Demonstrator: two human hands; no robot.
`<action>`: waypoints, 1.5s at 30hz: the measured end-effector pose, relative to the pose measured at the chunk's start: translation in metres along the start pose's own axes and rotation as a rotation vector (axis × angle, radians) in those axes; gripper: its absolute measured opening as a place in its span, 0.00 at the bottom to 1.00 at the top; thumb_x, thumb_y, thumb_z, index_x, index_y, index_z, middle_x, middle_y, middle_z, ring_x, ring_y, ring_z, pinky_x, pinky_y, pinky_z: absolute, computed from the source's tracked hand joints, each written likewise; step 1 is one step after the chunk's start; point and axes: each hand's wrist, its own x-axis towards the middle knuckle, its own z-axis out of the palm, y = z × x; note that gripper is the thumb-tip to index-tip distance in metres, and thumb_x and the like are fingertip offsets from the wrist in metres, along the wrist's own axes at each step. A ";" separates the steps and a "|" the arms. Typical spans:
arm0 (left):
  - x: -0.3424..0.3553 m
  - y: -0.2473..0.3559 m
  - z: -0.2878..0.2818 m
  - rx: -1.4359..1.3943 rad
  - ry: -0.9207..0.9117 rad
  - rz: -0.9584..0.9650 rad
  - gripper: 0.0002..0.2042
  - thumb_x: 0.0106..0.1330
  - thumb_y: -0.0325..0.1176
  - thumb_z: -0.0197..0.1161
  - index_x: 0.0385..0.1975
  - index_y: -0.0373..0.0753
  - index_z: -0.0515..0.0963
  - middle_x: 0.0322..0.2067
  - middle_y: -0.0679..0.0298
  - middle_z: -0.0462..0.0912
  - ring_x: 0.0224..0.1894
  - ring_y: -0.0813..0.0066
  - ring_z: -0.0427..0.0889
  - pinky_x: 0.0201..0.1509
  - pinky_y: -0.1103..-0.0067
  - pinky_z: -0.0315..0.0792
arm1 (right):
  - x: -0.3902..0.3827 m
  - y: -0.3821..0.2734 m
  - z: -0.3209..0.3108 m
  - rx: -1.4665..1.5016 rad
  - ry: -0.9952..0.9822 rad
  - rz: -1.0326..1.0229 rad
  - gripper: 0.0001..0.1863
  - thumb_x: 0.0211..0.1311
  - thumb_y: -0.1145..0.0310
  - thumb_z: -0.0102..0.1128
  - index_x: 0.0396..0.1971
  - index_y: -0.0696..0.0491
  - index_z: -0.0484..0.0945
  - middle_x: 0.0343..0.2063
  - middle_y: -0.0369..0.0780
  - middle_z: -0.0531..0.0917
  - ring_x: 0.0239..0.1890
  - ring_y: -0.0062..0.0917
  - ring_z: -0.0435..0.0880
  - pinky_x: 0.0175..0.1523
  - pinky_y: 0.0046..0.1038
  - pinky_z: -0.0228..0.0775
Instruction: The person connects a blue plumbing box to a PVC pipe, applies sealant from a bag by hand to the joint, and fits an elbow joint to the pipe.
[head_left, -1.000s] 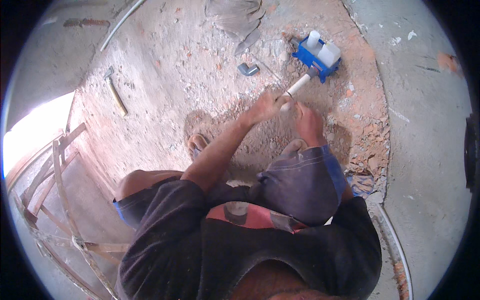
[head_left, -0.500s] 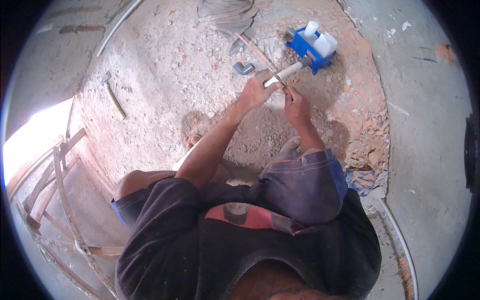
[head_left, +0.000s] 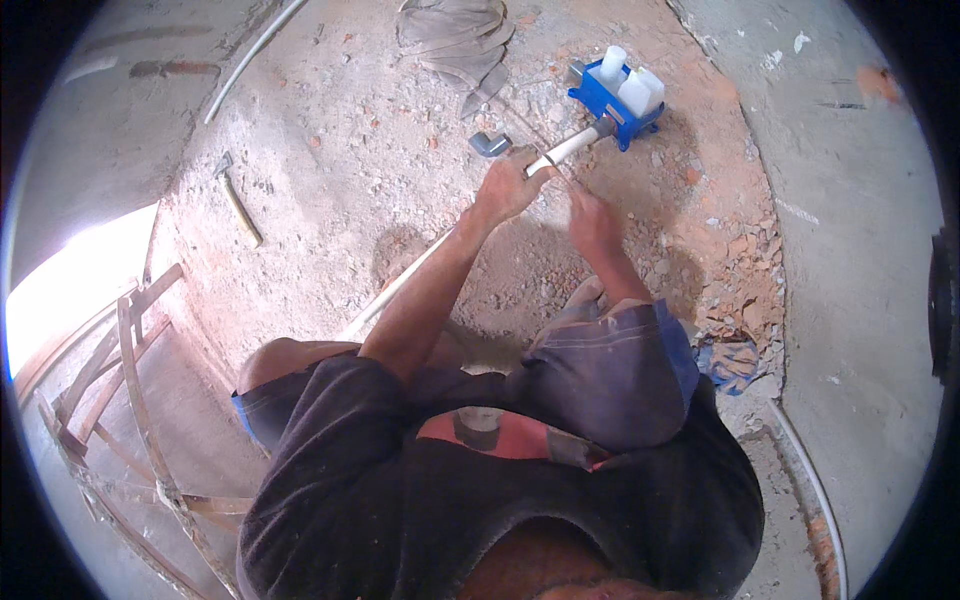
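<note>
My left hand [head_left: 508, 185] is closed around a white plastic pipe [head_left: 570, 149], which runs under my left forearm toward my knees. The pipe's far end meets a grey fitting [head_left: 604, 126] on a blue plastic box [head_left: 618, 104] with white parts standing up from it. My right hand [head_left: 595, 220], fingers closed, grips the near end of a thin, narrow blade-like strip [head_left: 533, 132]. That strip crosses the pipe just beyond my left hand and is blurred, so its exact kind is unclear. A grey pipe elbow [head_left: 489, 144] lies on the rubble beside my left hand.
A hammer [head_left: 239, 206] lies to the left, and a grey cloth [head_left: 460, 45] at the far side. Wooden framing [head_left: 140, 390] stands at the left. Broken rubble [head_left: 745, 270] lines the right wall, with a crumpled glove-like cloth [head_left: 728, 365] and a pale conduit [head_left: 805, 470].
My right hand and the strip have shifted slightly along the strip's length, toward me, and both are more blurred. The left hand stays on the pipe. The whole view has tilted slightly.
</note>
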 end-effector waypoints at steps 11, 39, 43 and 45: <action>-0.007 -0.021 0.028 0.049 0.111 -0.013 0.19 0.66 0.48 0.60 0.45 0.37 0.78 0.32 0.49 0.83 0.33 0.56 0.84 0.38 0.67 0.75 | 0.024 0.004 0.024 -0.013 0.054 -0.020 0.08 0.62 0.67 0.55 0.38 0.51 0.81 0.29 0.47 0.83 0.33 0.49 0.83 0.37 0.47 0.74; 0.004 0.017 0.013 0.205 -0.057 -0.167 0.21 0.69 0.44 0.51 0.55 0.34 0.70 0.38 0.38 0.81 0.43 0.40 0.81 0.50 0.55 0.73 | 0.034 0.037 -0.097 -0.065 0.434 0.020 0.37 0.57 0.55 0.67 0.62 0.59 0.64 0.56 0.57 0.71 0.59 0.52 0.69 0.63 0.44 0.62; 0.005 0.010 0.015 0.265 -0.055 -0.117 0.23 0.70 0.45 0.50 0.56 0.33 0.68 0.39 0.37 0.81 0.44 0.39 0.81 0.50 0.55 0.73 | 0.118 0.020 -0.102 -0.074 0.347 0.035 0.48 0.53 0.54 0.70 0.68 0.55 0.54 0.57 0.57 0.72 0.58 0.52 0.72 0.60 0.45 0.66; 0.007 0.013 0.011 0.284 -0.052 -0.104 0.24 0.71 0.46 0.50 0.57 0.33 0.67 0.39 0.37 0.81 0.44 0.39 0.81 0.50 0.54 0.73 | 0.142 0.018 -0.098 -0.029 0.152 0.139 0.50 0.51 0.54 0.72 0.69 0.54 0.53 0.57 0.57 0.73 0.57 0.52 0.74 0.58 0.47 0.69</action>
